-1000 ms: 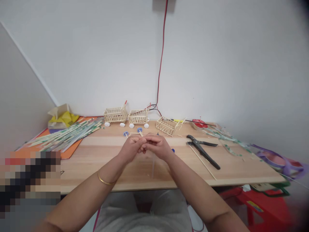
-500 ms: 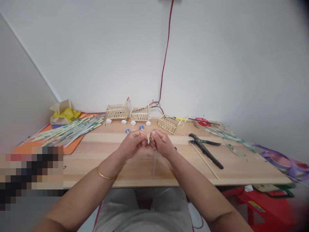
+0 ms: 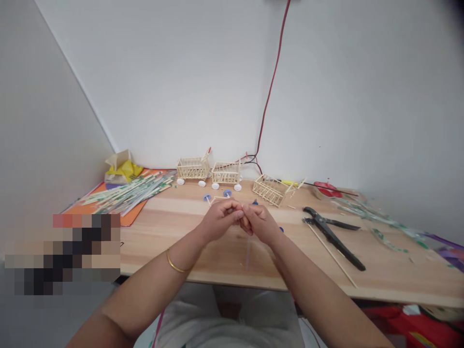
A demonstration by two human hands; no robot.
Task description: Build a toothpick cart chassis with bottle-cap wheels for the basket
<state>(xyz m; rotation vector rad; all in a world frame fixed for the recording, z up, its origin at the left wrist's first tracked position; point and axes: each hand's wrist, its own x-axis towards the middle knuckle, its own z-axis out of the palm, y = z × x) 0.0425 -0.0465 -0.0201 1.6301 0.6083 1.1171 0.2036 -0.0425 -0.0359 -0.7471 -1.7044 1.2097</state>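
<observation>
My left hand (image 3: 223, 220) and my right hand (image 3: 259, 223) meet above the middle of the table, fingers curled in and fingertips together. Whatever they pinch is hidden by the fingers. A faint, thin translucent strip (image 3: 248, 253) shows just below my right hand; I cannot tell whether it is held. Beyond my left hand lie blue wheels (image 3: 227, 193) joined to thin wooden sticks. Another blue wheel (image 3: 282, 229) peeks out beside my right wrist. Behind stand two small stick carts, a left one (image 3: 192, 169) and a right one (image 3: 225, 174), both on white wheels.
A wheelless stick cart (image 3: 270, 190) leans at the back. Black-handled pliers (image 3: 333, 237) and a long thin stick (image 3: 333, 256) lie on the right, near plastic wrappers (image 3: 380, 217) and a red round item (image 3: 328, 189). Wrapped sticks (image 3: 134, 193) cover an orange sheet (image 3: 134, 216) on the left.
The view has turned left, so the scene sits further right. Both hands remain together, now with fingertips overlapping more closely. The translucent strip looks fainter.
</observation>
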